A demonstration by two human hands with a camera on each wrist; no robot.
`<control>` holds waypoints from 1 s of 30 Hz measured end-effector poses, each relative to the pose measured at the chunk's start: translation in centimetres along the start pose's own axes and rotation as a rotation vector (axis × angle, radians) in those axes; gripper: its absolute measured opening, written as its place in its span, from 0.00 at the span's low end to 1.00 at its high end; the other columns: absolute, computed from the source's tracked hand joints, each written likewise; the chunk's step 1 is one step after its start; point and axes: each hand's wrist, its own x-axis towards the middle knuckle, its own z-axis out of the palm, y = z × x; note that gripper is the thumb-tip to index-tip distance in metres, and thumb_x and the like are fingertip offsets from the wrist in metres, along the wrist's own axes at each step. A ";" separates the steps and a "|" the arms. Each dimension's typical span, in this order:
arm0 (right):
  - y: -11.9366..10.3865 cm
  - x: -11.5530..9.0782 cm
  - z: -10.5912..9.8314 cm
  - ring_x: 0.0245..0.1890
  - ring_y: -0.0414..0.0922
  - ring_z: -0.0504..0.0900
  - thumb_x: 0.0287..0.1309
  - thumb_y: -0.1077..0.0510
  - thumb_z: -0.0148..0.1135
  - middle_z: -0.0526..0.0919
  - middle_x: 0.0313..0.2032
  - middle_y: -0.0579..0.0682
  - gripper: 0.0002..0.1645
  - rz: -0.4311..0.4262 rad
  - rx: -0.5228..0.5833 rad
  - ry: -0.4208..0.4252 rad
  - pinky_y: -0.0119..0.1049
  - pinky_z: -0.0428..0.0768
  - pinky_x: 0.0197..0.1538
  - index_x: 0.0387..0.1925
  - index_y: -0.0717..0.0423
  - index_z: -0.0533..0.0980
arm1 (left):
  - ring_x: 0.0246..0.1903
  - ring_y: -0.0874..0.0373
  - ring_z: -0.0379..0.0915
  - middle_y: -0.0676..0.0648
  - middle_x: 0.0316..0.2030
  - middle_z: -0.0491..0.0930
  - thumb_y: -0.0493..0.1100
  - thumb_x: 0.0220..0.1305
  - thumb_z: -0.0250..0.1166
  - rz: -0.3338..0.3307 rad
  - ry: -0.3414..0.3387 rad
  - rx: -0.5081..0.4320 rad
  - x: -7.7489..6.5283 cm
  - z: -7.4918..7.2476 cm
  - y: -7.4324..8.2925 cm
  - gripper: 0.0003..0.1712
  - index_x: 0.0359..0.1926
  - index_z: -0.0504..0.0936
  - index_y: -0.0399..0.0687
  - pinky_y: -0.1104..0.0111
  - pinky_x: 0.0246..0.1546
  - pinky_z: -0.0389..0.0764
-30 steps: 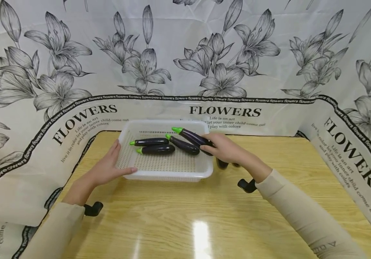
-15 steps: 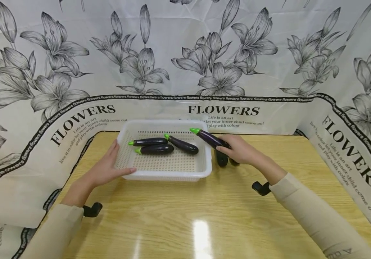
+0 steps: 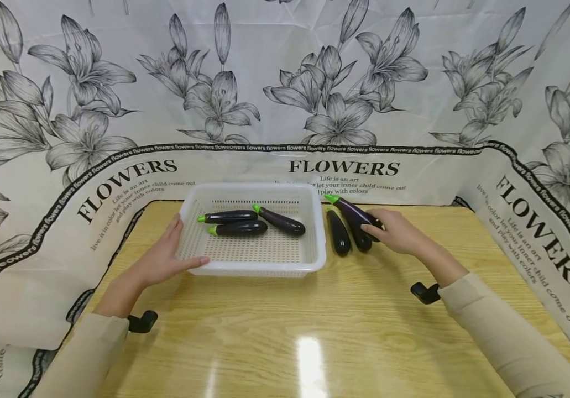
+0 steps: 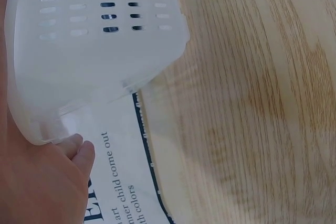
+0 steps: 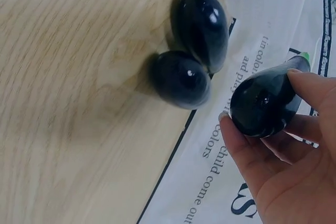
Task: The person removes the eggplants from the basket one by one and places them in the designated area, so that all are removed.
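Note:
My right hand [image 3: 395, 231] grips a dark purple eggplant [image 3: 348, 210] with a green stem end, its tip pointing to the back left. In the right wrist view, thumb and fingers wrap the held eggplant [image 5: 262, 100], raised beside two others. That pair, one eggplant [image 3: 338, 235] and a second eggplant [image 3: 362, 242], lies on the table right of the white basket [image 3: 260, 268]. Three more lie inside: a rear eggplant [image 3: 232, 216], a front eggplant [image 3: 240, 229] and a slanted eggplant [image 3: 285, 223]. My left hand [image 3: 161, 258] holds the basket's left end, thumb over the front rim.
A wooden table [image 3: 245, 331] spreads beneath everything. Behind it and at both sides hangs a white flower-printed cloth [image 3: 245, 99], close behind the basket. A black wrist mount [image 3: 425, 293] sticks out at the right wrist, and another black mount [image 3: 142, 321] at the left.
My right hand has carried its eggplant from above the basket's right side out to the right, over the two on the table. The left hand and basket have stayed put.

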 end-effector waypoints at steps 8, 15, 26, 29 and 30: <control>1.5 -0.6 -0.3 0.37 0.49 0.79 0.75 0.56 0.57 0.84 0.40 0.56 0.16 0.057 -0.012 -0.005 0.49 0.77 0.42 0.51 0.67 0.78 | 0.79 0.33 0.31 0.39 0.80 0.23 0.74 0.58 0.67 -0.013 -0.004 -0.006 -0.2 0.2 0.2 0.75 0.80 0.30 0.36 0.37 0.74 0.47; 2.7 -0.5 -0.3 0.30 0.46 0.75 0.75 0.56 0.57 0.80 0.32 0.53 0.13 0.085 -0.032 0.000 0.42 0.74 0.35 0.45 0.65 0.77 | 0.78 0.30 0.31 0.37 0.80 0.23 0.71 0.60 0.67 0.006 0.005 -0.023 -0.2 0.0 0.5 0.74 0.80 0.29 0.35 0.35 0.73 0.48; 4.6 -0.3 0.6 0.27 0.47 0.73 0.75 0.56 0.57 0.78 0.30 0.55 0.16 0.158 -0.030 -0.004 0.40 0.71 0.31 0.47 0.69 0.76 | 0.79 0.33 0.30 0.39 0.80 0.23 0.74 0.58 0.67 -0.010 -0.003 0.002 0.0 0.1 0.2 0.76 0.80 0.30 0.35 0.37 0.74 0.47; 4.9 0.0 0.7 0.27 0.48 0.73 0.75 0.56 0.57 0.78 0.29 0.56 0.17 0.170 -0.037 -0.003 0.41 0.70 0.31 0.47 0.71 0.76 | 0.79 0.33 0.30 0.39 0.80 0.23 0.74 0.58 0.67 -0.008 0.001 -0.001 0.0 0.0 0.2 0.76 0.80 0.30 0.35 0.37 0.74 0.47; 5.0 0.1 0.7 0.27 0.48 0.73 0.75 0.56 0.57 0.78 0.30 0.56 0.18 0.173 -0.041 -0.004 0.41 0.70 0.31 0.48 0.72 0.76 | 0.79 0.33 0.30 0.39 0.80 0.23 0.74 0.58 0.67 -0.007 0.002 -0.001 0.0 0.0 0.2 0.76 0.80 0.30 0.35 0.37 0.74 0.47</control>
